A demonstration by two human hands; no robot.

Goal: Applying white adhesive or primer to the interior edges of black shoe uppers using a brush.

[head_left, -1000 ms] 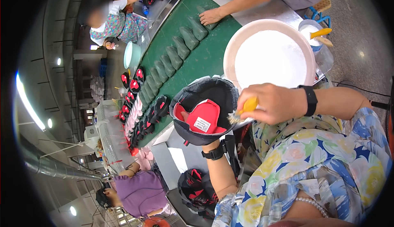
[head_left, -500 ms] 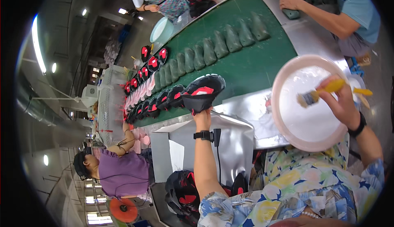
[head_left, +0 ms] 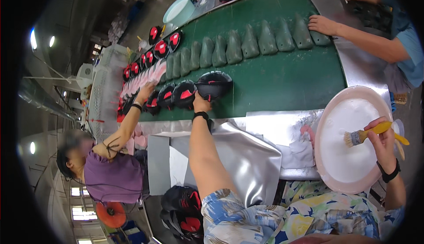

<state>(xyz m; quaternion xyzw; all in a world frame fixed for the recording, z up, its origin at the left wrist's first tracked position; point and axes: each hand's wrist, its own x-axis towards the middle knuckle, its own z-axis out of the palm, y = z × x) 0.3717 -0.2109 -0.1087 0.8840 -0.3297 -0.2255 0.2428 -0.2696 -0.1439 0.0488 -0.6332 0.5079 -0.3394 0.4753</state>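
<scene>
My left hand [head_left: 202, 103] is closed on the near end of a black shoe upper [head_left: 215, 89] with a pale rim, at the right end of a row of such uppers with red linings on the green work surface [head_left: 278, 80]. In my right hand [head_left: 383, 143] is a paintbrush [head_left: 365, 134] with a yellow handle and pale bristles. It is held over a pale pink basin [head_left: 332, 180] of white liquid, bristles pointing left. Beyond the left hand runs a row of dark green shoe lasts [head_left: 234, 49].
Left, a co-worker's hand [head_left: 148, 90] reaches to pink pieces [head_left: 154, 75] between rows of uppers. Far right, another co-worker's hand [head_left: 323, 25] touches the end last. A silvery sheet [head_left: 240, 153], a white cloth [head_left: 297, 155] and more black uppers [head_left: 181, 200] lie nearer me.
My left hand has lowered the upper to the end of the row. My right hand still holds the brush over the basin. The right co-worker's hand has come to the end last.
</scene>
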